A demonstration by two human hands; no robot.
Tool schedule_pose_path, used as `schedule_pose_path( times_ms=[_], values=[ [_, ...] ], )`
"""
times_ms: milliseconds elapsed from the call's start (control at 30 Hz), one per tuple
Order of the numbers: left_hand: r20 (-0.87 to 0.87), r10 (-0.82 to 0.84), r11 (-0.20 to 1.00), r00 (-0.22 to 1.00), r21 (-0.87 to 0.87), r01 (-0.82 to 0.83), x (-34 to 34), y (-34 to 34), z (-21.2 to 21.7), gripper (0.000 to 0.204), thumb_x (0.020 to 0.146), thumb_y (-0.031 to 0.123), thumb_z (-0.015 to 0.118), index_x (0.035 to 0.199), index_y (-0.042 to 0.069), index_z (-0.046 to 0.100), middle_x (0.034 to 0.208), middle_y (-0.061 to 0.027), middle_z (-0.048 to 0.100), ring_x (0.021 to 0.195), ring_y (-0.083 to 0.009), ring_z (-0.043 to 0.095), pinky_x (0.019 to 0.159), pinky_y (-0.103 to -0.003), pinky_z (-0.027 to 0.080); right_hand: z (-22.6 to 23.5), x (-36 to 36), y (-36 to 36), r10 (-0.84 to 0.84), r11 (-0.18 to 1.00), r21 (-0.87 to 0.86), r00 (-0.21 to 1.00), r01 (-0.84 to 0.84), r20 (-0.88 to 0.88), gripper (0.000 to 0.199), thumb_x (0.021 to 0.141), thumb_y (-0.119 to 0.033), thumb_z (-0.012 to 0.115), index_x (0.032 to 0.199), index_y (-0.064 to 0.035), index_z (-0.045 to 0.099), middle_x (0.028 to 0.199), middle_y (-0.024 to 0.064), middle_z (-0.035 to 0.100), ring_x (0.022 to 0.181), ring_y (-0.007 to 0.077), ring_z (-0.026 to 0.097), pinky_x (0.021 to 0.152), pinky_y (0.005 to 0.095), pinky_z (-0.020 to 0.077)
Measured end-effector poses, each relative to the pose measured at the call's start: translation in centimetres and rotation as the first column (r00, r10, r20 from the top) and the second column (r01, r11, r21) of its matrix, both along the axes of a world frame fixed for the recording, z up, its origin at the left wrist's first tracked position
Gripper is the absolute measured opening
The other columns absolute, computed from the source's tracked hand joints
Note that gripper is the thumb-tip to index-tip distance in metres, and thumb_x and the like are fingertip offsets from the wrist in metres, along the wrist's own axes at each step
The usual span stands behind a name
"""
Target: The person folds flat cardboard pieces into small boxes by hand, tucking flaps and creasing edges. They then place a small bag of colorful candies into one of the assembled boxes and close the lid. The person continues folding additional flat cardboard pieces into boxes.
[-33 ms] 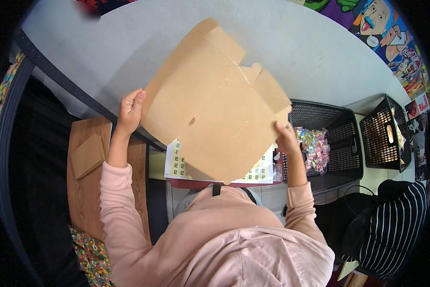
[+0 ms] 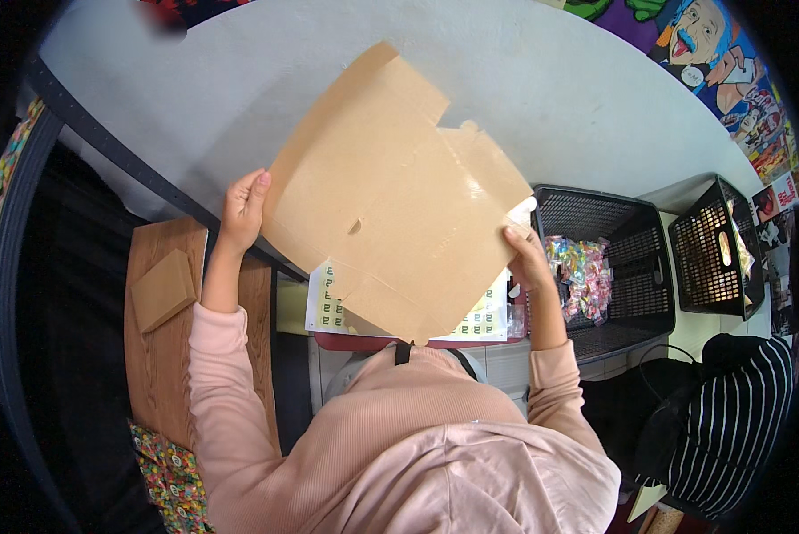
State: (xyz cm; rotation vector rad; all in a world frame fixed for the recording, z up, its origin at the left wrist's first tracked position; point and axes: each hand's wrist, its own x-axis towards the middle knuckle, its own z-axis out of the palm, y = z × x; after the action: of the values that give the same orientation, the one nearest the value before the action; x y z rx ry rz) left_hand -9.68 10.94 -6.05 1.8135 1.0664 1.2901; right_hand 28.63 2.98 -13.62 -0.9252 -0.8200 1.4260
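Note:
A flat, unfolded brown cardboard box blank (image 2: 382, 196) is held up in front of me, tilted, with slots, creases and flaps along its edges. My left hand (image 2: 245, 206) grips its left edge, thumb on the near face. On the right edge, my right hand (image 2: 528, 256) pinches the cardboard below a side flap. Partly hidden under the blank lies a white and pale yellow sheet (image 2: 330, 307) printed with rows of small dark marks. It rests over a dark red surface (image 2: 355, 342) close to my waist.
To the right stand a black plastic crate (image 2: 631, 240) with colourful wrapped packets (image 2: 582, 280) and a smaller black basket (image 2: 706, 258). On the left, a folded cardboard box (image 2: 164, 289) lies on a wooden surface (image 2: 168, 383). A dark metal bar (image 2: 141, 160) runs beside it.
The cardboard blank has tilted slightly, its top edge dropping a little and its right side shifting left. My right hand has moved slightly left with it; my left hand has barely moved.

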Motion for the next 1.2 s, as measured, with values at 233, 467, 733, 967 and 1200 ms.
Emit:
schedule_pose_path(
  times_ms=[233,467,733,967,1200],
  values=[
    [0.853,0.072,0.849,0.517,-0.325,0.418,-1.3,-1.5,-4.0,0.076,0.074,0.066,0.036,0.120,0.005,0.040,0.119,-0.0105,0.044,0.108,-0.0192,0.041,0.090,-0.033,0.032,1.7,-3.1,-0.3,-0.152,0.986,0.061,0.987,0.156,-0.057,0.035,0.078,-0.009,0.057,0.109,0.0035,0.045,0.100,0.0113,0.055,0.090,0.0157,0.054,0.077,0.0273,0.0431],
    [0.832,-0.033,0.819,0.554,-0.295,0.492,4.8,-6.5,-11.2,0.079,0.069,0.045,0.059,0.126,0.003,0.024,0.125,-0.0124,0.037,0.112,-0.0252,0.039,0.087,-0.037,0.037,0.3,-5.8,-0.2,-0.350,0.934,0.092,0.936,0.346,0.031,0.030,0.078,-0.013,0.058,0.102,0.0034,0.048,0.093,0.0093,0.057,0.083,0.0134,0.054,0.070,0.0245,0.0435],
    [0.883,0.106,0.836,0.457,-0.328,0.439,7.5,-8.4,-10.5,0.055,0.074,0.007,0.049,0.124,0.001,0.027,0.120,-0.0135,0.041,0.109,-0.0237,0.042,0.091,-0.036,0.035,0.1,-6.3,0.4,-0.412,0.908,0.135,0.904,0.397,0.110,0.034,0.080,-0.011,0.055,0.109,0.0000,0.043,0.100,0.0097,0.053,0.089,0.0130,0.052,0.074,0.0241,0.0423],
    [0.818,0.198,0.829,0.541,-0.435,0.353,7.8,-8.3,-9.3,0.052,0.077,-0.001,0.041,0.125,0.004,0.025,0.120,-0.0131,0.040,0.108,-0.0234,0.043,0.090,-0.036,0.037,-0.2,-6.3,0.5,-0.476,0.867,0.109,0.873,0.486,-0.103,0.025,0.081,-0.007,0.051,0.105,-0.0014,0.046,0.098,0.0069,0.053,0.088,0.0113,0.051,0.075,0.0234,0.0409],
    [0.828,0.229,0.841,0.512,-0.433,0.324,7.6,-8.2,-9.2,0.052,0.076,-0.001,0.042,0.125,0.004,0.025,0.119,-0.0130,0.041,0.108,-0.0236,0.044,0.091,-0.036,0.036,0.0,-5.0,-0.4,-0.311,0.933,0.110,0.922,0.342,-0.228,0.026,0.085,-0.024,0.044,0.098,-0.0020,0.050,0.101,0.0081,0.053,0.091,0.0147,0.051,0.077,0.0281,0.0410]
  ],
)
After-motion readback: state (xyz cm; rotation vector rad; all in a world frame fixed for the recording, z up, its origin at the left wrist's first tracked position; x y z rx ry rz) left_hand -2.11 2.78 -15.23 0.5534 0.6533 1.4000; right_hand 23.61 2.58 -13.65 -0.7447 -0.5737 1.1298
